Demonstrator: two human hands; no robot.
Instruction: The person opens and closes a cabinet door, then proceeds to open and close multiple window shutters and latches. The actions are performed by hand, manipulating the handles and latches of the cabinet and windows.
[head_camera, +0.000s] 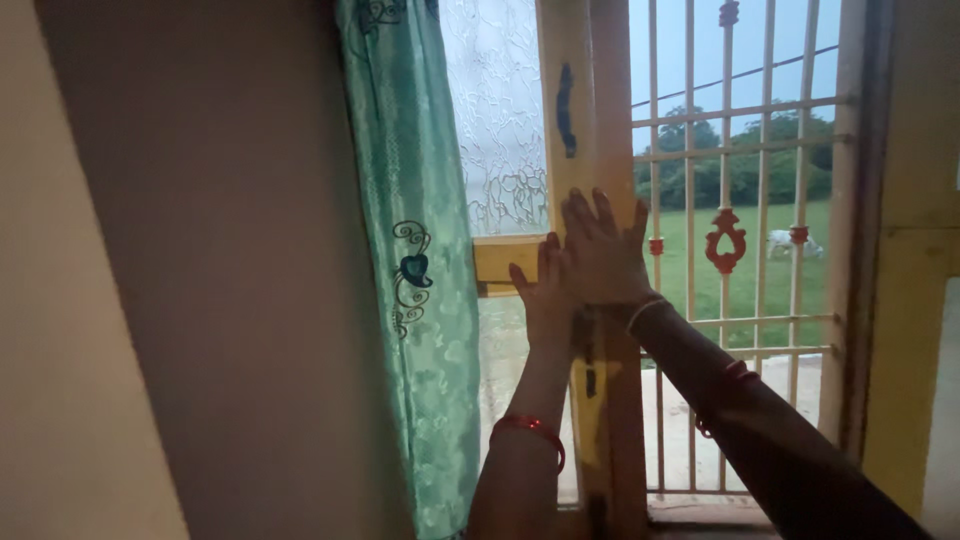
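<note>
Dim daylight comes through a window on the far wall, where a cream grille (740, 200) with red ornaments looks onto a green field. I see my two hands laid flat on the yellow wooden shutter (575, 180), which stands left of the grille, its frosted patterned pane (495, 120) above. My left hand (545, 295) presses low on the frame with fingers spread, gripping nothing; my right hand (600, 255) lies beside it and partly over it, also open-palmed, as if adding weight to a push. A teal curtain (420, 280) hangs at the left, against a plain wall (200, 270).
</note>
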